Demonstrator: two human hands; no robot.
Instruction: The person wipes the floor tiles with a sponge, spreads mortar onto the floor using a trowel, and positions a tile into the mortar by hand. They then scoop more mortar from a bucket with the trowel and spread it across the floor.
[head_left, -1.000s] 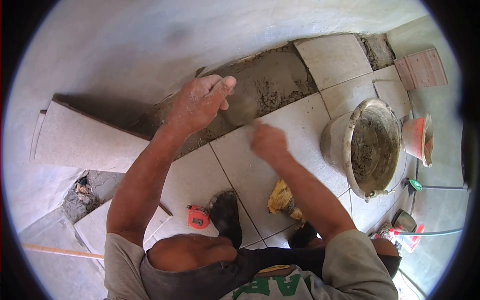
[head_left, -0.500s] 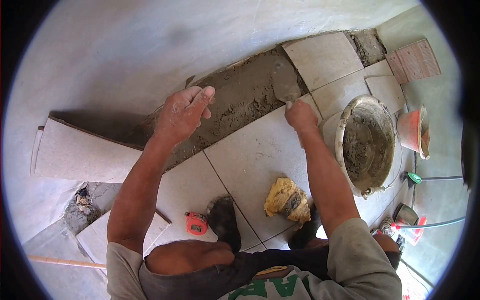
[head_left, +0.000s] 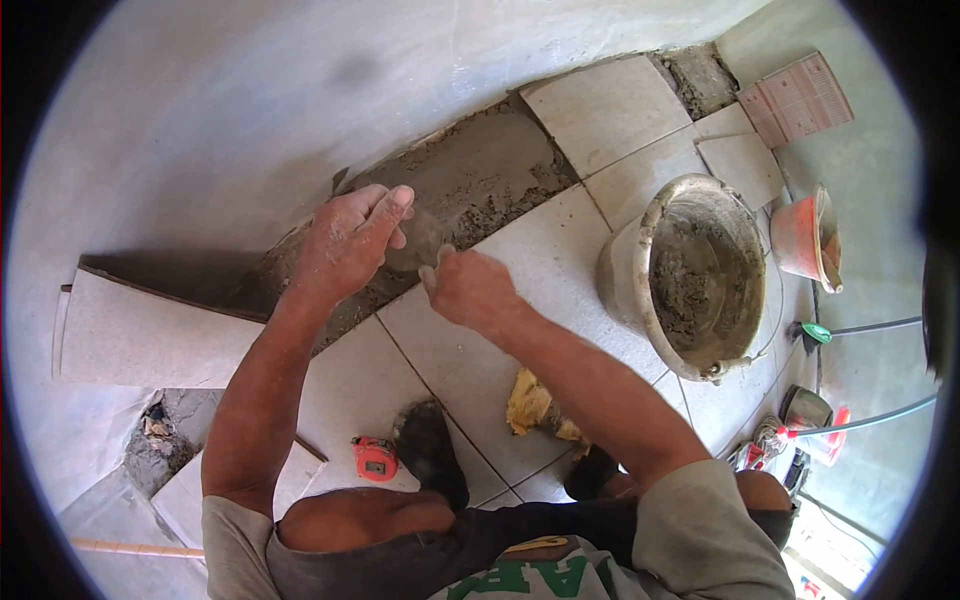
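Observation:
My right hand (head_left: 470, 285) is closed around the handle of a trowel, whose grey, mortar-coated blade (head_left: 420, 240) lies over the wet mortar bed (head_left: 490, 160) along the wall. Just left of the blade, my left hand (head_left: 350, 235) hangs above the mortar with fingers curled and thumb stretched out; anything inside it is hidden. A large pale tile (head_left: 605, 110) lies at the far end of the mortar strip. On the right, a big bucket (head_left: 625, 275) holds wet mortar.
A loose tile (head_left: 160, 335) leans at the left wall. Near my feet are a red tape measure (head_left: 375, 458) and a yellow sponge-like piece (head_left: 528, 402). A small red bucket (head_left: 795, 238), a pinkish tile (head_left: 797, 100) and a green-headed tool (head_left: 815, 332) are at the right.
My right hand has swept the trowel left along the mortar, close to my left hand. My left hand stays curled in much the same pose. The view has shifted slightly.

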